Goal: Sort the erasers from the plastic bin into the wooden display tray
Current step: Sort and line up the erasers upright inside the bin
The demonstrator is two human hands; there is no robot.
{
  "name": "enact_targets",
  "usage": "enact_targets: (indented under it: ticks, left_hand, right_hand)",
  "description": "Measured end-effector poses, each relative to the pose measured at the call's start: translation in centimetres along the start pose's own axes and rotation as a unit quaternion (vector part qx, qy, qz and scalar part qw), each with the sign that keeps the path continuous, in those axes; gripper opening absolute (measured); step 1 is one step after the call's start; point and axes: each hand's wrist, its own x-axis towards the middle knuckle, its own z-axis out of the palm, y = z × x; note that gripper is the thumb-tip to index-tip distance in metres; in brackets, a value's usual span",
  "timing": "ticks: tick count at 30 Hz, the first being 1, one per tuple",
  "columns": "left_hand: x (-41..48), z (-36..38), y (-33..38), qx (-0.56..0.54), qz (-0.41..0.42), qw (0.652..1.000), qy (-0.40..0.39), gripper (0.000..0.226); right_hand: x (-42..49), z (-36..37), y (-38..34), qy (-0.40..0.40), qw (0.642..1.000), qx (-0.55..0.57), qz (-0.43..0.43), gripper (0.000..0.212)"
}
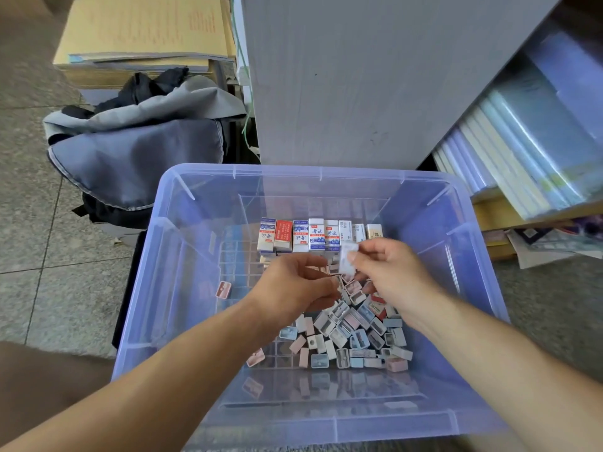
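Note:
A translucent blue plastic bin (169, 288) fills the lower middle of the head view. Along its far side stands a row of sleeved erasers (313, 238), white with blue print and one red. A loose heap of small pastel pieces (352, 334) covers the bin's right floor. My right hand (388, 272) pinches a small white eraser (346, 260) between thumb and fingers above the heap. My left hand (293, 285) reaches in beside it, fingers curled just below the eraser; whether it holds anything is hidden. No wooden tray is in view.
A grey and black backpack (140, 151) lies on the tiled floor left of the bin. Cardboard boxes with papers (146, 37) stand behind it. A grey panel (359, 76) rises behind the bin, and shelves of wrapped notebooks (522, 148) are at right.

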Motion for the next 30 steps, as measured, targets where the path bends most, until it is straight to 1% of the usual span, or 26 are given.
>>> enact_targets:
  ticks: [1,2,3,5,8,11,17,26,30]
  left_hand:
    - [0.1,0.0,-0.1,0.030,-0.004,0.999,0.012,0.028]
    - [0.2,-0.2,-0.2,0.061,-0.005,0.998,0.023,0.025]
    - [0.3,-0.4,-0.3,0.087,-0.005,0.996,0.030,0.022]
    - [0.6,-0.6,-0.5,0.115,-0.007,0.993,0.035,0.017]
    - [0.8,-0.7,-0.7,0.145,-0.005,0.989,0.036,0.016]
    - [0.9,-1.0,-1.0,0.173,0.003,0.984,0.044,0.014]
    - [1.2,-1.5,-1.2,0.188,0.009,0.981,0.053,0.012]
    - [1.3,-1.5,-1.3,0.203,0.009,0.977,0.059,0.010]
    - [1.3,-1.7,-1.4,0.216,0.008,0.974,0.059,0.008]
  right_hand:
    - [0.6,-0.5,0.3,0.056,0.998,-0.009,0.007,0.006]
    - [1.4,-1.1,0.7,0.113,0.993,-0.043,0.007,0.005]
    - [2.1,-1.4,1.1,0.157,0.983,-0.101,0.004,0.002]
    - [3.1,-1.3,1.6,0.190,0.964,-0.184,-0.003,0.008]
    - [4.1,-0.6,1.4,0.197,0.954,-0.225,-0.012,0.018]
    - [4.7,-0.7,1.1,0.211,0.951,-0.226,0.001,0.022]
    - [5.0,-0.3,1.3,0.192,0.952,-0.237,0.012,0.015]
    - [4.8,-0.5,0.7,0.192,0.950,-0.246,-0.004,0.019]
    - [4.2,-0.6,0.3,0.175,0.950,-0.259,0.013,0.023]
